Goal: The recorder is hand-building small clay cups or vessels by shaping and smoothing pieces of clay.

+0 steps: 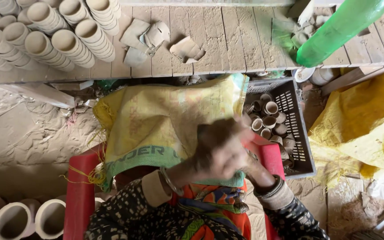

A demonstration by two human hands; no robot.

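Head view: looking straight down at two hands over a lap, blurred in motion.
Left hand: on top, fingers curled, pressed against the right hand; cannot tell whether closed on anything; metal bangle at the wrist.
Right hand: mostly hidden under the left, only wrist and part of the palm showing; grip cannot be told; bangles at the cuff.
Yellow woven sack: spread over the lap, green band along its near edge, hands just over its near right corner.
Red plastic chair: arms showing on either side of the lap.
Dark plastic crate: on the ground just beyond the right hand, holding small clay cups.
Wooden plank shelf: across the top; stacked clay cups at its left end, broken clay shards at the middle.
Green plastic bottle: tilted at the shelf's right end.
Yellow cloth: heaped at the right edge.
Large clay pots: bottom left corner, mouths open.
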